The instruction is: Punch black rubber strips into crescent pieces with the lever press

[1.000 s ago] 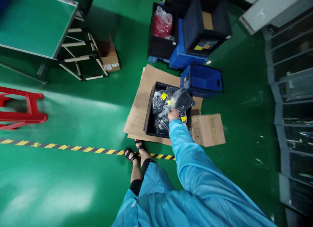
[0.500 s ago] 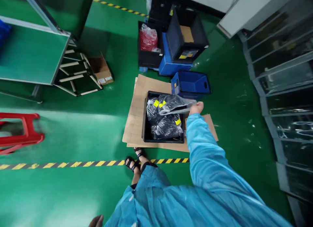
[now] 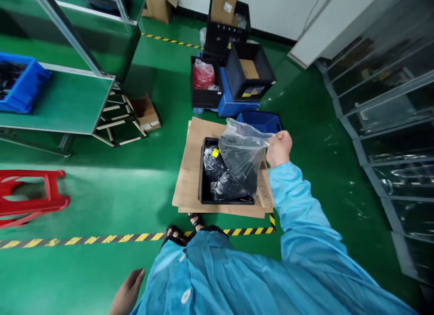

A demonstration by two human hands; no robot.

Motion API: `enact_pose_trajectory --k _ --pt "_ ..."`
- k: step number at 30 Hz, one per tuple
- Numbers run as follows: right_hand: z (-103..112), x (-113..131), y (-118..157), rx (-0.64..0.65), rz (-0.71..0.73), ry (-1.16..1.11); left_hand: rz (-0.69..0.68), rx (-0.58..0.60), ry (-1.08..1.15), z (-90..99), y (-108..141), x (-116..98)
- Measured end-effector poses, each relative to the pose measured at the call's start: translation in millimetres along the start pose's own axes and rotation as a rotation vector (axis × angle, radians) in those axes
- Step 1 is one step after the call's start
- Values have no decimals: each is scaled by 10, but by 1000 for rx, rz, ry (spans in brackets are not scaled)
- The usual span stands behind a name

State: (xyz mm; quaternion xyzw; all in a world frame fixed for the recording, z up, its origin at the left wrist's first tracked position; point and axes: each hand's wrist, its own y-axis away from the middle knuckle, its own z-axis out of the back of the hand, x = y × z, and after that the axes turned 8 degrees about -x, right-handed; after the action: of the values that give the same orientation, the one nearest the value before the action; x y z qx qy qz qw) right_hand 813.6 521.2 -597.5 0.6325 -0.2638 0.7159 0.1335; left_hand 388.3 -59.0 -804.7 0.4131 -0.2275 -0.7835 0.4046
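Observation:
My right hand (image 3: 279, 148) is closed on the gathered edge of a clear plastic bag (image 3: 242, 154) with dark contents. The bag hangs over the right part of a black crate (image 3: 201, 181). Inside the crate lie more clear bags of black items, one (image 3: 213, 163) with a yellow label at the left and another (image 3: 228, 187) in front. Under the crate is flattened cardboard (image 3: 186, 170). My left hand (image 3: 129, 291) hangs low at the bottom left, away from the crate; its fingers are blurred and partly bunched, so their state is unclear.
Behind the crate are a blue bin (image 3: 261, 120), a black bin (image 3: 251, 69) and a box with a red bag (image 3: 203, 75). A green-topped table (image 3: 68, 102) bears a blue basket (image 3: 25, 97). A red stool (image 3: 50, 190) stands left, glass-like panels at right.
My right hand has lifted the bag up from the crate, and the bag now hangs down from it. My left hand shows more at the bottom. The view has shifted.

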Motion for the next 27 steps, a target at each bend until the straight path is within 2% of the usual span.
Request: enact_pose_trajectory --k 2,4,8,11,13,15,18,21,24,27 --pt "-68 328 250 36 -32 -83 -49 -36 61 168 -150 -128" --pt "-189 661 549 97 -69 -154 -129 -49 96 371 -338 -383" --pt "-597 1333 1259 218 -113 -249 -395 -57 241 857 -780 -1157" --pt "-981 1849 1864 315 -165 -281 -648 -36 296 1364 -1117 -1745" --pt "-1256 2200 2283 371 -199 -288 -814 -52 294 1813 -1338 -2063" --pt "-1550 2553 2690 406 -216 -283 -943 -101 283 2351 -1557 -2326" --pt "-2028 3074 3236 454 -233 -272 -1091 -186 235 3256 -1874 -2672" --pt "-2528 3552 3678 543 -239 -263 -1175 -265 173 4150 -2150 -2962" --pt "-3036 3981 3989 642 -173 -244 -1178 -292 145 4924 -2382 -3114" --pt "-3581 4384 4112 713 -44 -270 -1174 -303 205 5540 -2575 -3113"
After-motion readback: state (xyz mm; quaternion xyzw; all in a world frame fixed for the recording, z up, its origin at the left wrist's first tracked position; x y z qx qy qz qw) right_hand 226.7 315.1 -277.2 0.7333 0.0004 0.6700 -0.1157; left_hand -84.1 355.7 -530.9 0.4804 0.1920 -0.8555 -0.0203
